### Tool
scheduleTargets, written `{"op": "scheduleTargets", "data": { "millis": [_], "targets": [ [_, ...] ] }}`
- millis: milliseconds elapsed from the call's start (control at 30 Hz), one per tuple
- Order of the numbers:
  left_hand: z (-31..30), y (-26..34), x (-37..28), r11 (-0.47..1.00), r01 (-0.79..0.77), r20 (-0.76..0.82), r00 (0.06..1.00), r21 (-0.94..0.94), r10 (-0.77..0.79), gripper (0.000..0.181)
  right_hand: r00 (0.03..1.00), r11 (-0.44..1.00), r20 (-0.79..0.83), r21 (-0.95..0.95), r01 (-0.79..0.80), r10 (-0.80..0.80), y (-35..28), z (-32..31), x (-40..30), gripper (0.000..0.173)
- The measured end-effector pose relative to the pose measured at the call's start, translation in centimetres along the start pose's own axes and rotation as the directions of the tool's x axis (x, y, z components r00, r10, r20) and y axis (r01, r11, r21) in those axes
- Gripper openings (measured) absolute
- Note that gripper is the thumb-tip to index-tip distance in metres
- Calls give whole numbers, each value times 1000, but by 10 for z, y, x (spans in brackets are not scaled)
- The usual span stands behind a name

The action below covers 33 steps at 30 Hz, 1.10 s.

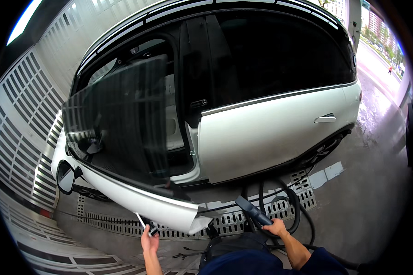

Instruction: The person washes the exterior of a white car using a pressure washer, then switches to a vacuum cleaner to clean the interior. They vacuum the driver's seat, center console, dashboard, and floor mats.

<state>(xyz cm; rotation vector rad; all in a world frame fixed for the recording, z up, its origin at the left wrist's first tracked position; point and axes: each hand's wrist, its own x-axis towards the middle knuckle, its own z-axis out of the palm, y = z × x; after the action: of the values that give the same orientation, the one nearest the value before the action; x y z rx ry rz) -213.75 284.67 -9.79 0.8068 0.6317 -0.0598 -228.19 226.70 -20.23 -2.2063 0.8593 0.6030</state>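
Note:
In front of me stands a white car with its front door [165, 209] swung partly out and its dark window up. My left hand [150, 240] is closed around the white outer handle [141, 220] of that door. Held in my right hand [276, 227] is a dark vacuum cleaner nozzle [254, 210], its flat mouth pointing toward the car. A black ribbed hose [296, 209] loops beside and behind the nozzle. Past the door glass, part of a light-coloured seat [171, 127] shows inside the cabin. The rear door [272, 130] is closed.
Slotted drain grating [227, 224] runs along the floor beneath the car's side. The side mirror [66, 177] juts out at the left. Slatted wall panels [24, 92] line the left. Hose and cable lie near my feet. A distant person [390, 70] is outside at right.

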Motion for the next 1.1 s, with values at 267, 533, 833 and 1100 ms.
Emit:
{"op": "scheduleTargets", "data": {
  "millis": [267,533,833,1100],
  "targets": [
    [-132,-34,-219,915,-362,-631,672,177,388,66,958,956,245,-209,204,-151,-10,-24,72,76],
    [-89,-58,-281,672,-739,-814,363,44,453,118,846,816,339,-276,507,-411,-104,9,124,70],
    [-163,62,-262,636,-532,-774,-61,560,630,96,724,740,444,-179,649,-527,-184,39,125,51],
    [-198,109,-267,485,-122,-447,-625,866,640,63,799,768,407,-288,572,-443,-195,53,134,53]
  ]
}}
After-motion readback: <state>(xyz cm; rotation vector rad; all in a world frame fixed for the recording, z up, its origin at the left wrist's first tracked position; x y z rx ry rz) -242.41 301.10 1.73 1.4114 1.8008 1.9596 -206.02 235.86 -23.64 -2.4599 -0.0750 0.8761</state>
